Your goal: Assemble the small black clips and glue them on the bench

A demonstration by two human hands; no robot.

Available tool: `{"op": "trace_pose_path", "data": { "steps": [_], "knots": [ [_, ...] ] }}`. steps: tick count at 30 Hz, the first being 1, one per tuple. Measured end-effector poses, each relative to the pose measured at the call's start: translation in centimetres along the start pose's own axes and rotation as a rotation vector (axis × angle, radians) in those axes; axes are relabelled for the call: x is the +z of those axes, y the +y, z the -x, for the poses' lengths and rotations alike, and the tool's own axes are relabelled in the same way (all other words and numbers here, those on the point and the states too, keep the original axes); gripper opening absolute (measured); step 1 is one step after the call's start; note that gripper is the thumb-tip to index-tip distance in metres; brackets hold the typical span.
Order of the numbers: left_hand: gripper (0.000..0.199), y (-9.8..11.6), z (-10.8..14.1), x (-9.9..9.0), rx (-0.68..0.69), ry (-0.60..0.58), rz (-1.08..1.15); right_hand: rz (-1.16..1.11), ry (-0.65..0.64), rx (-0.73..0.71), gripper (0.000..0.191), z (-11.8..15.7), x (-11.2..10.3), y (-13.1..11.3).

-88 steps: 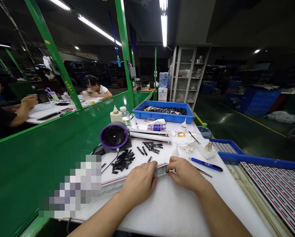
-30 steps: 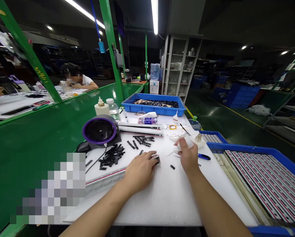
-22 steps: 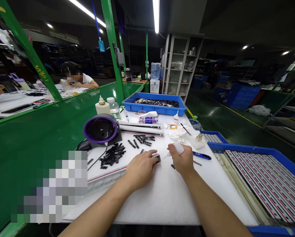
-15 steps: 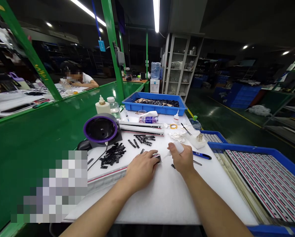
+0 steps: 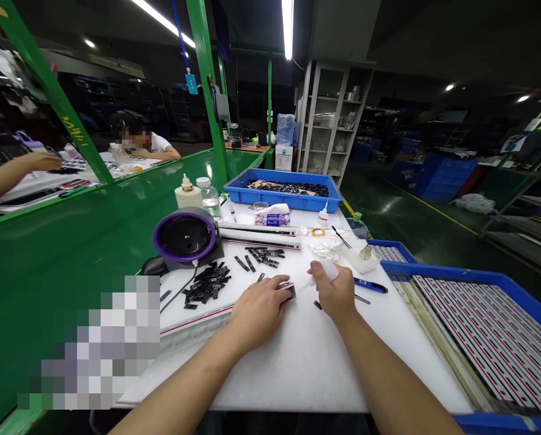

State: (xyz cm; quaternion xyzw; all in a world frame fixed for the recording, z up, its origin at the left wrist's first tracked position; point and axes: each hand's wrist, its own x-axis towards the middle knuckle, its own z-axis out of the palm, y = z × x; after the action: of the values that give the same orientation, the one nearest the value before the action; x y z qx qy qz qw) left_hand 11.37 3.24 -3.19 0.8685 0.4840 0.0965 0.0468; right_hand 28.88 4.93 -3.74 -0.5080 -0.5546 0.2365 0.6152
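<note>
My left hand is wrapped over a long white strip with a red line, holding it on the table near its black right end. The strip lies at a slant, and my palm and fingers hide part of it. In my right hand is a small white squeeze bottle, its thin nozzle pointing left and down, close to the strip's end but apart from it. A small black piece lies beside the right hand. Loose black pieces are heaped left of the hands.
A purple-rimmed fan stands at the left. Two more strips lie behind the loose pieces. At the back is a blue tray; another blue tray on the right holds many striped strips. A blue pen lies near the right hand.
My hands, the strip and the bottle stay almost still. At the far left, a co-worker's hand and forearm have reached further into view over the neighbouring table.
</note>
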Motion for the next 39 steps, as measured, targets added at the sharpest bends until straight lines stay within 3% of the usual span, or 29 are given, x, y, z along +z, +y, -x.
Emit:
{"op": "trace_pose_path", "data": {
  "steps": [4, 8, 13, 16, 21, 24, 28, 34, 37, 39],
  "knots": [
    [0.034, -0.3, -0.2, -0.2, -0.023, -0.022, 0.031, -0.481, 0.195, 0.242, 0.047, -1.9, -1.2, 0.3],
    [0.034, -0.7, -0.5, -0.6, -0.038, -0.073, 0.082, -0.95, 0.062, 0.468, 0.035, -4.3, -3.4, 0.4],
    [0.039, -1.2, -1.0, -1.2, -0.016, -0.136, 0.116, -1.102, -0.015, 0.588, 0.016, -4.7, -3.8, 0.8],
    [0.039, -1.5, -1.2, -1.6, -0.008, -0.161, 0.142, -0.965, -0.039, 0.551, 0.019, -4.4, -2.6, 1.6],
    [0.04, -1.8, -1.4, -1.6, -0.006, -0.166, 0.162, -0.222, -0.147, 0.197, 0.029, -4.4, -0.7, 3.1],
    [0.039, -1.8, -1.4, -1.3, -0.001, -0.147, 0.154, -0.014, -0.2, 0.095, 0.021, -4.3, 0.1, 3.2],
    [0.039, -1.4, -1.0, -1.0, 0.008, -0.12, 0.13, 0.44, -0.335, -0.101, 0.011, -3.8, 1.2, 3.3],
    [0.038, -0.8, -0.2, -0.7, 0.043, -0.035, 0.029, 0.534, -0.403, -0.111, 0.032, -3.0, 2.2, 3.8],
    [0.036, -0.6, 0.0, -0.3, 0.045, 0.007, 0.011, 0.549, -0.364, -0.137, 0.054, -3.3, 0.8, 1.8],
    [0.034, -0.4, 0.1, 0.1, 0.046, 0.04, -0.002, 0.505, -0.292, -0.226, 0.056, -4.3, -1.2, -0.2]
  ]
}}
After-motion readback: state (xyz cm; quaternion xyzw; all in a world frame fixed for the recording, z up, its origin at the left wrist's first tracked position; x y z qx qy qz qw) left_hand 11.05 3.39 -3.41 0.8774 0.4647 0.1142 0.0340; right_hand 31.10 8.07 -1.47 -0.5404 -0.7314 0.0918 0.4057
